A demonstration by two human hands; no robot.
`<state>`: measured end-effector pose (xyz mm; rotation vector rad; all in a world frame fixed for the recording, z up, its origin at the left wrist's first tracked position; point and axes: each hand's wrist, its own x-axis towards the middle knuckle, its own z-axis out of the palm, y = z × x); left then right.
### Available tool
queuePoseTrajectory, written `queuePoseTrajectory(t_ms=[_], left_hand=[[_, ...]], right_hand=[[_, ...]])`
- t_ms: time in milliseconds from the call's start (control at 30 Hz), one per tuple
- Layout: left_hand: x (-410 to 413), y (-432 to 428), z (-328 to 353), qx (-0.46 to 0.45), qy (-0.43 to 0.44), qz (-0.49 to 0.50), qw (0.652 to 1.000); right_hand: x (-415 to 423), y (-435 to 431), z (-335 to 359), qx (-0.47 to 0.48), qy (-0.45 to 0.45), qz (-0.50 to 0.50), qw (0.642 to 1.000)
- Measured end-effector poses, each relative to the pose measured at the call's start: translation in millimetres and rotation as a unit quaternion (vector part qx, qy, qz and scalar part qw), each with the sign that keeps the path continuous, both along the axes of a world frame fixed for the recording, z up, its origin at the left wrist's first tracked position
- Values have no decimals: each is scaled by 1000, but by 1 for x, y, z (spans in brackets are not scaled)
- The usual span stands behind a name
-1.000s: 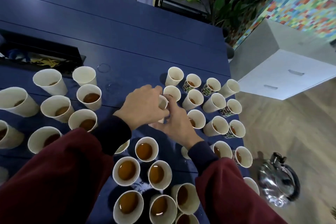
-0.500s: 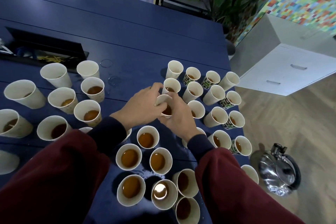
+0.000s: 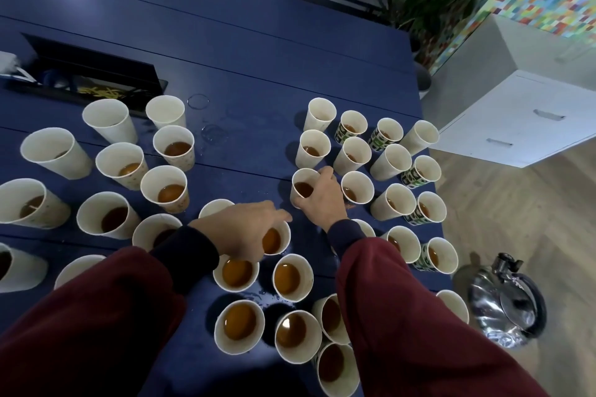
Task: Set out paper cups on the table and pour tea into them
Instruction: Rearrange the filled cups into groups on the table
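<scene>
**Your right hand (image 3: 322, 198) grips a part-filled paper cup (image 3: 301, 185): set it down level.**

Hold the wall lightly, since thin paper probably buckles under a squeeze and the tea would slop. The cup lies at 10 o'clock from that hand, inside its curled fingers, over the blue table (image 3: 245, 80). A neighbour cup (image 3: 314, 147) stands just beside at 12 o'clock. Your left hand (image 3: 242, 229), at 8 o'clock, lies loosely stretched over another cup (image 3: 275, 240), gripping nothing visible.
</scene>
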<state>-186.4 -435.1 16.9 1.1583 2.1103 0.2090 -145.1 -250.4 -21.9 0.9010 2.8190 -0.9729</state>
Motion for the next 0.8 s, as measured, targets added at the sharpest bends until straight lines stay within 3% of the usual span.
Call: queuePoseTrajectory(t_ms=[167,400,500,667,800], left_hand=[[5,0,-1,8,47,-35,998],[8,1,0,22,78,-48,996],[8,2,0,14,74,-51,996],[9,5,0,15,44,-33,998],[13,6,-1,35,57,-18,998]], right_hand=[[1,0,2,-14,-1,-10,1000],[6,0,15,40,-3,37,998],[4,1,26,67,3,70,995],[-26,9,39,105,56,24,993],[-60,23,36,117,-17,26,993]])
